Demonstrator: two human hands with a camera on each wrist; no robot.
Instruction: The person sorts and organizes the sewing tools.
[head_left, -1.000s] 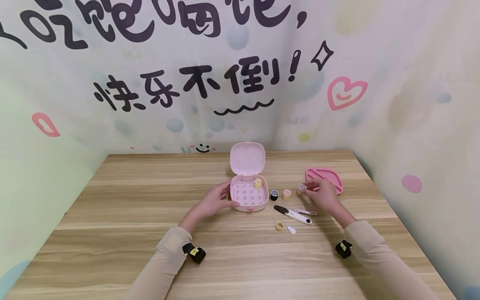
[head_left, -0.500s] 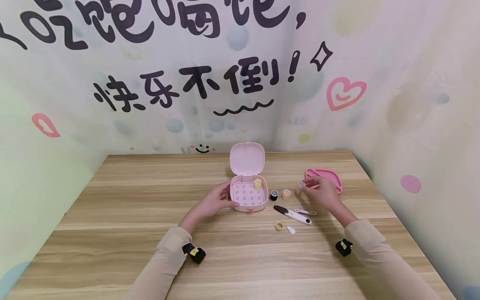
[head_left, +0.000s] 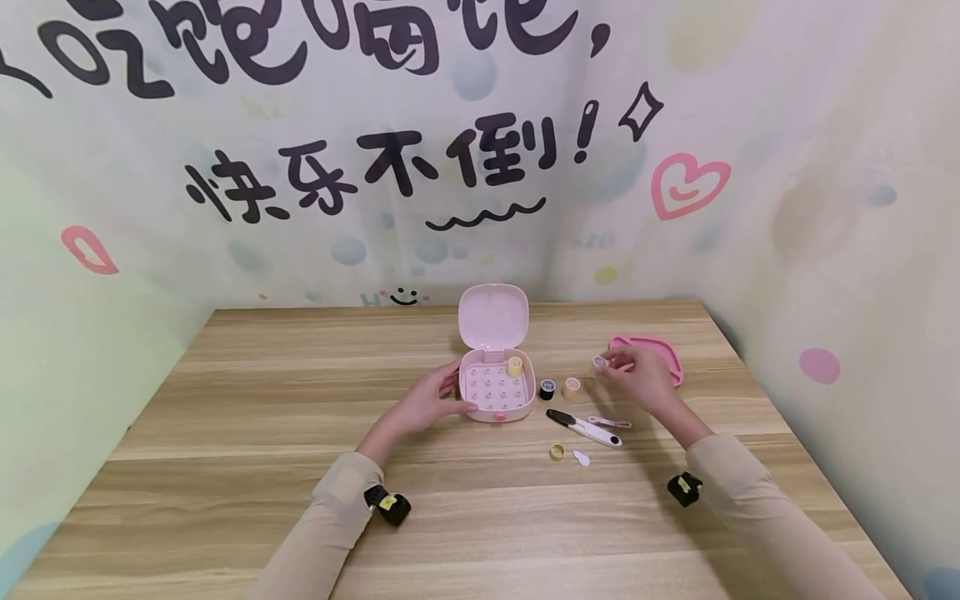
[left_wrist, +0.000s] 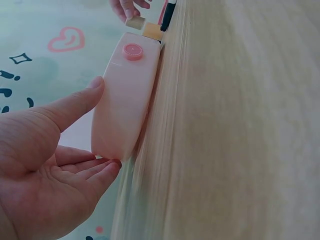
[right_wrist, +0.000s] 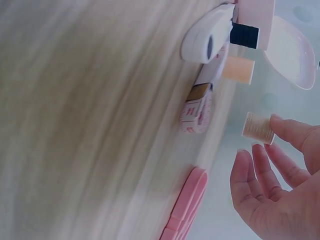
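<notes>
My left hand [head_left: 431,400] holds the left side of an open pink sewing box [left_wrist: 122,100], its thumb at the front corner and its fingers along the side. Inside the box, a yellow thread spool [head_left: 514,367] stands among rows of small pegs. My right hand [head_left: 637,379] pinches a beige thread spool [right_wrist: 258,128] between thumb and fingertips, raised off the table. Between box and right hand stand a black thread spool [head_left: 547,389] and a peach thread spool [head_left: 572,387].
In front of the spools lie thread snips [head_left: 585,427] with a black cap and a rolled tape measure [right_wrist: 196,116]. Nearer are a gold ring [head_left: 557,452] and a small white flat piece [head_left: 581,457]. A pink compartment tray [head_left: 677,367] lies behind the right hand.
My right hand has lifted the beige spool and moved it slightly back and to the left. The left hand stays at the box.
</notes>
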